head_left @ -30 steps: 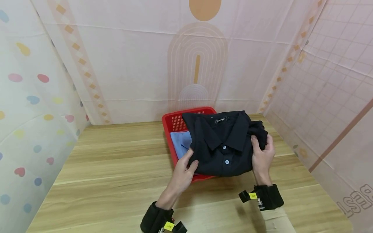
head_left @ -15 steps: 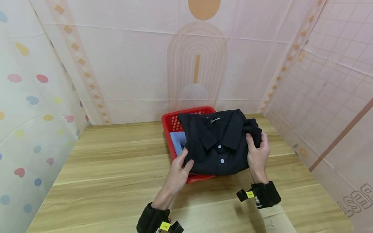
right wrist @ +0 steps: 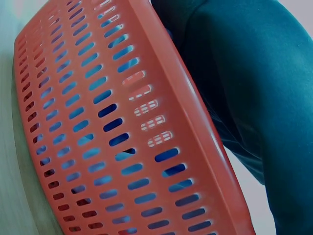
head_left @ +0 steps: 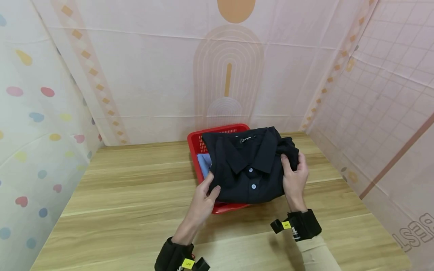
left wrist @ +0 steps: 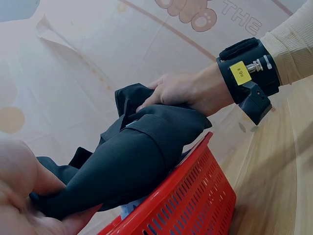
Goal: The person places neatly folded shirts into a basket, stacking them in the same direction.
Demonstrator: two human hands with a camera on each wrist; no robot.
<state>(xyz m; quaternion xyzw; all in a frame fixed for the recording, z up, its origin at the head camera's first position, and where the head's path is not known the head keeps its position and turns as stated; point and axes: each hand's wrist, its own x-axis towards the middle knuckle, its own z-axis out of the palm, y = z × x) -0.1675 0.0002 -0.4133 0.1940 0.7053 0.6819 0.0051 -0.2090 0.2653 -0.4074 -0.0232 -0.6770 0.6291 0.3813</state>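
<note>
A folded black collared shirt [head_left: 242, 165], with white buttons and a label at the neck, is held face up between both hands over a red plastic basket [head_left: 194, 145]. My left hand [head_left: 203, 197] pinches its left side, thumb on top. On the other side my right hand [head_left: 295, 180] grips the bunched sleeve edge. Beneath the shirt, blue folded cloth [head_left: 204, 163] shows inside the basket. In the left wrist view the shirt [left wrist: 127, 161] hangs over the basket rim [left wrist: 195, 152]. The right wrist view holds the slotted basket wall [right wrist: 98, 122] and dark cloth [right wrist: 244, 88]; the right hand is out of it.
The basket stands on a light wooden table [head_left: 135, 203] near its back edge. Patterned cloth sheets [head_left: 152, 75] hang behind and at both sides. A black camera strap [head_left: 305, 224] is worn on each wrist.
Both hands have moved left with the black shirt, so it covers more of the basket and less of the blue cloth shows. The grips look the same.
</note>
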